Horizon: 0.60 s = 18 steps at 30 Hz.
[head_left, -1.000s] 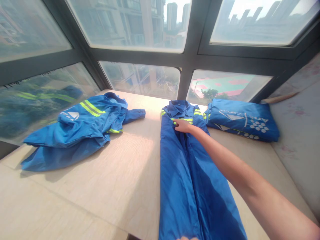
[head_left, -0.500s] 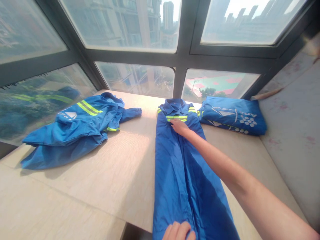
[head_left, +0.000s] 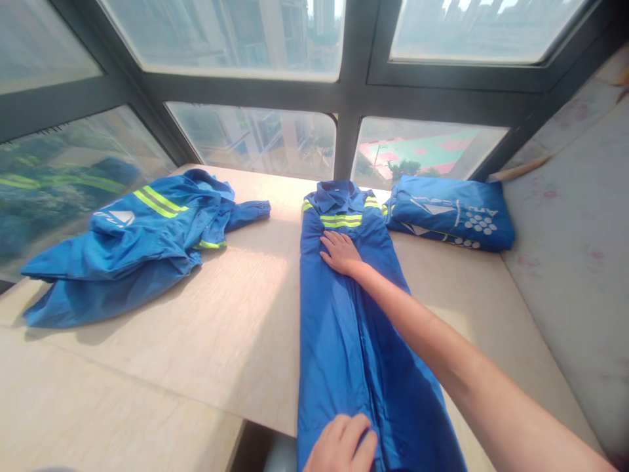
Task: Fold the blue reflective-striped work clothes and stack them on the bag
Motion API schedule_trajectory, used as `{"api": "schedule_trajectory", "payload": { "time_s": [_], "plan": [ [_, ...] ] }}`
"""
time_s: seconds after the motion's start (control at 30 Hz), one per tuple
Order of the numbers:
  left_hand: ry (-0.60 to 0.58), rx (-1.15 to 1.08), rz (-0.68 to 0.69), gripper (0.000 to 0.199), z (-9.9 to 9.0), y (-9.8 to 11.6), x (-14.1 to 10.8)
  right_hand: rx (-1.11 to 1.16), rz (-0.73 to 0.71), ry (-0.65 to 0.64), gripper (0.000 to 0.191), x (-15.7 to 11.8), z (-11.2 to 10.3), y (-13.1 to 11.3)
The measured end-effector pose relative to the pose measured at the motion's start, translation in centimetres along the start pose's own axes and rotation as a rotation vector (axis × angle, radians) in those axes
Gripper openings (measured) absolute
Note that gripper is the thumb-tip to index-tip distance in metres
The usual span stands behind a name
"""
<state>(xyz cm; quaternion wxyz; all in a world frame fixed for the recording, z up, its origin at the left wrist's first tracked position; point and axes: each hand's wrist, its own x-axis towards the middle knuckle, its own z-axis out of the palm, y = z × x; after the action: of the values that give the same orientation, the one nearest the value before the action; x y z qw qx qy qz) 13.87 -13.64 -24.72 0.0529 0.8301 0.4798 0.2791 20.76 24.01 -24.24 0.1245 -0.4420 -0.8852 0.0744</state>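
A blue coverall (head_left: pixel 329 314) with a collar and yellow-grey reflective bands lies stretched out lengthwise, its collar towards the window. My right hand (head_left: pixel 341 253) rests flat on its chest just below the band, fingers spread and holding nothing. At the bottom edge of the view, my left hand (head_left: pixel 341 446) lies on the lower part of the same coverall. Its fingers are slightly bent with a gap between thumb and forefinger; the rest of the hand is cut off by the frame.
A second blue garment (head_left: pixel 142 236) with reflective bands lies crumpled at the left. On the right, a folded blue bundle (head_left: pixel 449 213) with white print sits by the wall (head_left: pixel 574 262). Grey-framed windows stand behind the pale wooden surface (head_left: pixel 236 314), which has a dark gap at its front.
My right hand has slid down from the reflective band to just below it and flattened out. The left hand stays on the lower cloth, and the view has tilted slightly downward.
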Motion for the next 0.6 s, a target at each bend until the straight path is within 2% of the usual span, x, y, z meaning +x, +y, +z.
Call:
{"api": "schedule_trajectory", "payload": {
  "time_s": [0.1, 0.17, 0.27, 0.33, 0.47, 0.6],
  "plan": [
    [-0.126, -0.047, 0.05, 0.021, -1.4, -0.7, 0.5, 0.025, -0.012, 0.012, 0.052, -0.5, -1.1, -0.3],
    [-0.207, -0.076, 0.087, 0.02, -2.9, -1.4, 1.3, 0.047, -0.008, 0.035, 0.052, -2.0, -2.3, -1.0],
    [-0.23, -0.05, 0.11, 0.028, -5.3, -2.7, 3.0, 0.068, 0.011, 0.043, 0.056, -6.5, -3.9, -2.4],
    [-0.22, 0.023, 0.131, 0.036, -6.2, -3.3, 4.1, 0.065, 0.021, 0.027, 0.059, -10.2, -4.4, -3.4],
    [-0.346, 0.127, 0.123, 0.047, -5.5, -3.5, 4.9, 0.051, 0.038, -0.02, 0.061, -15.7, -3.4, -5.1],
    [-0.443, 0.139, 0.072, 0.062, -3.7, -3.3, 4.2, 0.035, 0.06, -0.027, 0.058, -16.9, -1.9, -5.9]
  ]
}}
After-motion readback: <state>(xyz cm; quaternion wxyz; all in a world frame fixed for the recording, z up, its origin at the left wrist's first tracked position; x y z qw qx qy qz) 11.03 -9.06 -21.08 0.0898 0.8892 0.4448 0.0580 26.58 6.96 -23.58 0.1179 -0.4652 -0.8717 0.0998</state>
